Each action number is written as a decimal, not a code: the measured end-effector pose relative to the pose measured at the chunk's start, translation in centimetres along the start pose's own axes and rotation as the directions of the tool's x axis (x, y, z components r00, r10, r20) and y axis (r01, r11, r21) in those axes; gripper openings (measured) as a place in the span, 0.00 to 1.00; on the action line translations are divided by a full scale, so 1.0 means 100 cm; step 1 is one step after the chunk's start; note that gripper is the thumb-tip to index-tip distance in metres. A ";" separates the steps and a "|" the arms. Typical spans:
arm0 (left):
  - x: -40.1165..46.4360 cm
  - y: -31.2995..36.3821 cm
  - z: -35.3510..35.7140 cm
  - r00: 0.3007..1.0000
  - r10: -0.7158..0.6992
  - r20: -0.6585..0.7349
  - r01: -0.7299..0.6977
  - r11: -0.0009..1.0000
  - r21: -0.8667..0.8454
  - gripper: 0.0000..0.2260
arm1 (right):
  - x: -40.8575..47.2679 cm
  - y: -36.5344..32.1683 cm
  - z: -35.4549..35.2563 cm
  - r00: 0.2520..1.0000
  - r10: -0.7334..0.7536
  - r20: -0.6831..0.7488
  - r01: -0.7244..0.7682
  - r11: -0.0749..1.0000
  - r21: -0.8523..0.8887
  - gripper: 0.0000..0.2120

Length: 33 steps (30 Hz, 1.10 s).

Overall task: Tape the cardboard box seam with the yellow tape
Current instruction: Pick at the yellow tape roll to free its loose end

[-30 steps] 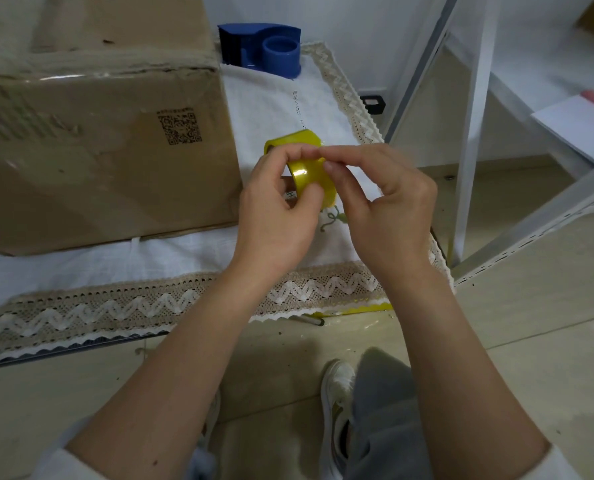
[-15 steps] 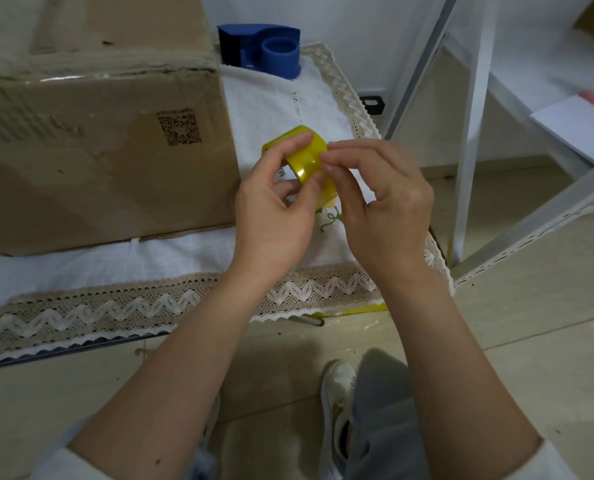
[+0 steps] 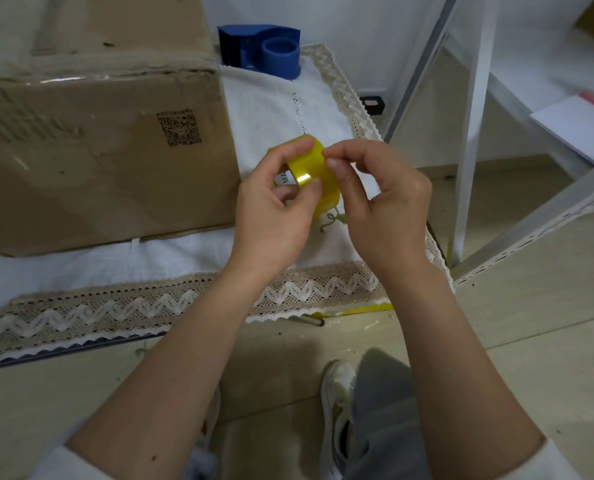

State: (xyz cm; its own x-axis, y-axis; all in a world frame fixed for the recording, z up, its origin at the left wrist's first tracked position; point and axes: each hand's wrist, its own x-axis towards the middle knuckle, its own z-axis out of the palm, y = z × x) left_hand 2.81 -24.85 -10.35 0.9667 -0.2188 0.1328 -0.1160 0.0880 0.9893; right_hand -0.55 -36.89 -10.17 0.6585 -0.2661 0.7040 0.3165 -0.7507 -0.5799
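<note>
A roll of yellow tape (image 3: pixel 314 168) is held above the white cloth, to the right of the cardboard box (image 3: pixel 91 143). My left hand (image 3: pixel 271 213) grips the roll, thumb on its lower edge and fingers over the top. My right hand (image 3: pixel 382 206) touches the roll's outer face with pinched thumb and forefinger. The box stands at the left on the cloth, with clear tape along its top front edge and a QR code on its side. Its top seam is mostly out of view.
A blue tape dispenser (image 3: pixel 264 50) stands behind the box at the far end of the lace-edged cloth (image 3: pixel 150 306). White metal shelf posts (image 3: pixel 468 133) rise at the right. My shoe (image 3: pixel 337 403) and trouser leg are on the tiled floor below.
The roll has turned a little in my hands and its face now tilts more towards me. My right fingertips have shifted along its outer surface. The box has not moved.
</note>
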 end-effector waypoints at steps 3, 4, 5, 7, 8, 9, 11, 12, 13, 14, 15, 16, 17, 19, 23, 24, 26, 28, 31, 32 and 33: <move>0.000 -0.001 0.000 1.000 0.010 0.010 -0.010 0.999 0.032 0.18 | 0.001 0.001 -0.002 1.000 -0.002 -0.010 0.003 1.000 0.005 0.04; -0.001 -0.001 0.001 1.000 0.012 0.013 -0.013 0.999 0.041 0.18 | 0.002 0.001 -0.003 1.000 0.002 -0.014 -0.002 1.000 0.015 0.04; -0.001 0.000 0.001 1.000 0.015 0.016 -0.015 0.999 0.043 0.18 | 0.003 0.001 -0.003 1.000 0.008 -0.018 -0.008 1.000 0.027 0.04; -0.001 0.000 0.000 0.999 0.026 0.023 -0.026 0.999 0.036 0.19 | 0.004 0.000 -0.004 0.999 0.041 -0.014 -0.040 0.998 0.056 0.04; -0.001 0.000 0.000 0.999 0.030 0.032 -0.031 0.999 0.030 0.20 | 0.005 0.000 -0.005 0.998 0.069 -0.003 -0.068 0.995 0.074 0.04; -0.001 0.000 0.000 0.999 0.032 0.042 -0.033 0.999 0.025 0.21 | 0.005 -0.001 -0.006 0.995 0.101 0.009 -0.101 0.990 0.093 0.05; -0.001 0.000 0.001 0.998 0.030 0.055 -0.031 0.999 0.021 0.23 | 0.005 -0.004 -0.009 0.982 0.188 0.033 -0.191 0.971 0.146 0.06; -0.001 0.000 0.001 0.998 0.026 0.057 -0.027 0.999 0.019 0.24 | 0.005 -0.006 -0.009 0.970 0.238 0.046 -0.242 0.954 0.177 0.09; -0.001 0.000 0.001 0.998 0.022 0.057 -0.023 1.000 0.017 0.25 | 0.006 -0.007 -0.010 0.960 0.275 0.053 -0.280 0.939 0.200 0.12; -0.001 0.000 0.001 0.998 0.018 0.056 -0.019 1.000 0.012 0.25 | 0.006 -0.008 -0.011 0.954 0.293 0.055 -0.298 0.931 0.212 0.15; -0.002 0.000 0.001 0.998 0.014 0.057 -0.015 1.000 0.007 0.25 | 0.007 -0.009 -0.011 0.952 0.301 0.055 -0.306 0.927 0.219 0.17; -0.002 0.001 0.001 0.998 0.011 0.059 -0.011 1.000 0.001 0.25 | 0.007 -0.009 -0.010 0.950 0.308 0.056 -0.313 0.922 0.228 0.18; -0.002 0.001 0.001 0.998 0.008 0.063 -0.007 1.000 -0.007 0.26 | 0.007 -0.009 -0.010 0.946 0.318 0.058 -0.323 0.915 0.242 0.18; -0.003 0.002 0.002 0.998 0.005 0.070 -0.003 1.000 -0.020 0.25 | 0.007 -0.009 -0.009 0.940 0.335 0.062 -0.339 0.903 0.264 0.18; -0.003 0.003 0.002 0.996 0.010 0.085 -0.009 1.000 -0.017 0.25 | 0.008 -0.008 -0.010 0.932 0.359 0.047 -0.357 0.889 0.285 0.17; -0.004 0.003 0.001 0.996 0.011 0.088 -0.009 1.000 -0.018 0.25 | 0.008 -0.008 -0.010 0.929 0.367 0.043 -0.363 0.884 0.295 0.17; -0.004 0.003 0.001 0.996 0.013 0.093 -0.011 1.000 -0.022 0.26 | 0.008 -0.008 -0.010 0.926 0.376 0.043 -0.371 0.877 0.307 0.17; -0.004 0.003 0.001 0.995 0.016 0.100 -0.013 0.999 -0.031 0.26 | 0.008 -0.009 -0.010 0.921 0.388 0.048 -0.382 0.867 0.322 0.17; -0.004 0.003 0.001 0.994 0.020 0.103 -0.015 0.999 -0.051 0.27 | 0.008 -0.009 -0.010 0.911 0.409 0.057 -0.401 0.840 0.366 0.17; -0.004 0.004 0.001 0.994 0.021 0.104 -0.015 0.998 -0.060 0.27 | 0.007 -0.009 -0.010 0.909 0.414 0.060 -0.404 0.831 0.382 0.17; -0.004 0.004 0.001 0.994 0.022 0.106 -0.015 0.998 -0.068 0.27 | 0.007 -0.009 -0.009 0.907 0.416 0.062 -0.405 0.823 0.398 0.17</move>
State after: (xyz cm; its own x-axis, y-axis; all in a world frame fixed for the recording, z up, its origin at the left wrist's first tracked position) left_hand 2.35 -24.84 -10.01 0.9344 -0.3185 0.1598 -0.1143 0.1567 0.9810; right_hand -1.01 -36.98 -8.76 0.7713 -0.5166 0.3718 0.2658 -0.2694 -0.9256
